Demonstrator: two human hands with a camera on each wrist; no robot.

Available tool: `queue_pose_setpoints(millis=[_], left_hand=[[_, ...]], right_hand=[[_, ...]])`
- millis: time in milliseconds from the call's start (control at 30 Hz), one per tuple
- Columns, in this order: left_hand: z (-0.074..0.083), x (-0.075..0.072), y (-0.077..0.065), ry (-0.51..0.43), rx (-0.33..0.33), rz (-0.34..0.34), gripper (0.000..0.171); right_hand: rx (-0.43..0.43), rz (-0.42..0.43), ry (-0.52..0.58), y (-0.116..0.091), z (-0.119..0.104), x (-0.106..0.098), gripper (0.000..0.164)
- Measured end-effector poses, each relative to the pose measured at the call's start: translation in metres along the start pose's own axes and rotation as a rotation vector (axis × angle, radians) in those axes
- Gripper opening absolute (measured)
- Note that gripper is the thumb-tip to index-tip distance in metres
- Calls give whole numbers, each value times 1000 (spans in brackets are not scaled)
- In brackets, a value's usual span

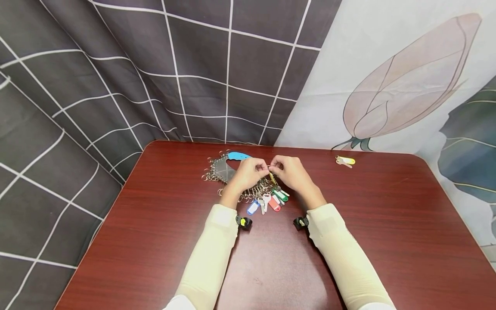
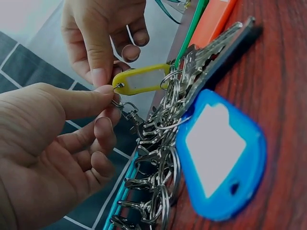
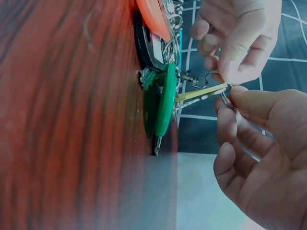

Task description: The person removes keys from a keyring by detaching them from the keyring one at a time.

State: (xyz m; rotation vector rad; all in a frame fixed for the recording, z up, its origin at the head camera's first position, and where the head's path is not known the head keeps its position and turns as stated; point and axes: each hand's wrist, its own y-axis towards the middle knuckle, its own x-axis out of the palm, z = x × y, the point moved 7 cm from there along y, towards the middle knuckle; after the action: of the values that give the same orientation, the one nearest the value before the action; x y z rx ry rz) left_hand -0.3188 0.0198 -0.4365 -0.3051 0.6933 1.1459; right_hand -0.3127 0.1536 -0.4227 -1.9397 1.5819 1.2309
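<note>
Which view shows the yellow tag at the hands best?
The left wrist view: the yellow tag lies broadside, its label visible. The right wrist view shows it nearly edge-on; the head view, only small.

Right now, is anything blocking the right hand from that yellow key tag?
Nothing visible: the right hand pinches the metal ring at the yellow key tag, and the blue key tag lies apart.

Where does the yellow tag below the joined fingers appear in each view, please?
Head: the yellow tag is small, right of and below the centre.
Left wrist: the yellow tag is above the centre, its white label showing.
Right wrist: the yellow tag is right of and above the centre, nearly edge-on.
Shared landmark: the red tag, cut by the top edge in both wrist views.
</note>
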Motion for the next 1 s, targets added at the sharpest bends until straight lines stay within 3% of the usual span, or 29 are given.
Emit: queue_pose_setpoints(millis=[400, 600, 800, 1000], left_hand=[[2, -5, -2, 31, 12, 22, 9], [2, -4, 0, 35, -17, 27, 9], [10, 5, 7, 143, 36, -16, 9], [14, 11, 17, 259, 25, -23, 11]], right_hand=[[110, 34, -89, -3, 4, -7, 9], [123, 32, -50, -3, 5, -13, 9], [154, 34, 5, -4, 7, -25, 9], [177, 66, 19, -7, 10, -41, 10]])
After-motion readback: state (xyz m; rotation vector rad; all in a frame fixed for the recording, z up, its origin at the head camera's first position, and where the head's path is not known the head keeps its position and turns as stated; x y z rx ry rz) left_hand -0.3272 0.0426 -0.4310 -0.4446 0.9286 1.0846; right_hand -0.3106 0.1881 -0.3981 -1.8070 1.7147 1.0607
